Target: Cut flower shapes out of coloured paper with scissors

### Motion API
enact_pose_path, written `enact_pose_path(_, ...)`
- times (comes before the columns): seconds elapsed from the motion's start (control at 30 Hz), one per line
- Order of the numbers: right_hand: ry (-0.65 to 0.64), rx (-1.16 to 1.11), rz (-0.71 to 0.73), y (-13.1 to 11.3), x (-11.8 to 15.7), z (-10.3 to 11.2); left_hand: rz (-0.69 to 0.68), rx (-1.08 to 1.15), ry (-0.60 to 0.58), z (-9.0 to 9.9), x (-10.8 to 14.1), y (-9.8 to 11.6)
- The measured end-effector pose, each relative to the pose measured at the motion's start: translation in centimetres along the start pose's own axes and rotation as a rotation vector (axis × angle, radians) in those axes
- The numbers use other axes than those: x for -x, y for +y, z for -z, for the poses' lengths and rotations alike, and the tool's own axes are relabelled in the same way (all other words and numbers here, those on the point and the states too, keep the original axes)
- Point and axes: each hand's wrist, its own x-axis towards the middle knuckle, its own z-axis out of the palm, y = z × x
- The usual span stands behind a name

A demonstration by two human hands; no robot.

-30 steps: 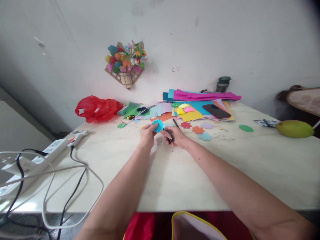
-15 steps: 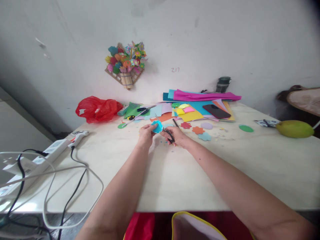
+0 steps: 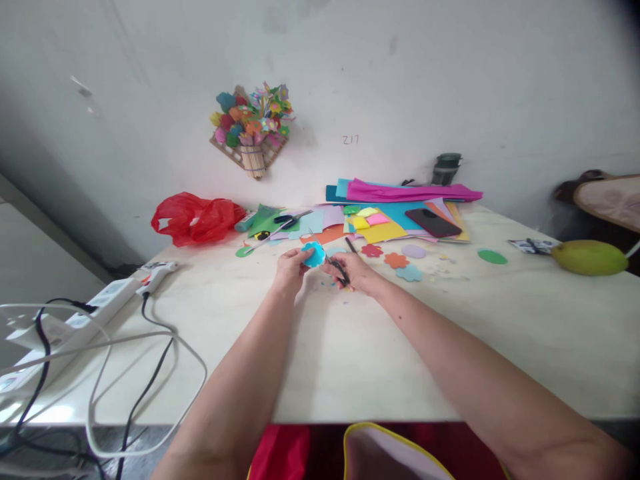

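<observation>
One blue cutout (image 3: 315, 255) juts rightward from the left hand (image 3: 291, 268).

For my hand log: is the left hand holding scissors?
No, the left hand holds the blue scalloped piece, while the right hand holds the black-handled scissors.

Flower cutout (image 3: 313, 255) left of held scissors (image 3: 342, 273), sheets (image 3: 333, 233) behind

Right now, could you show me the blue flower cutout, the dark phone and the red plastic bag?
Blue flower cutout (image 3: 314, 255): head view, middle of its face.
Dark phone (image 3: 433, 223): head view, middle of its upper surface.
Red plastic bag (image 3: 210, 217): head view, middle of crumpled side.
</observation>
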Motion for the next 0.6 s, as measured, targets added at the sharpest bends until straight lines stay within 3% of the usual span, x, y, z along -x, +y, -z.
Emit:
enact_pose_path(0.23, 0.117, -0.054, 0.013, -0.6, 0.2, 0.7, 0.014, -0.048, -0.042, 0.2, 0.2, 0.0)
enact_pose_path(0.6, 0.156, -0.326, 0.199, 0.8, -1.3, 2.8, 0.093, -0.184, -0.183, 0.0, 0.5, -0.1)
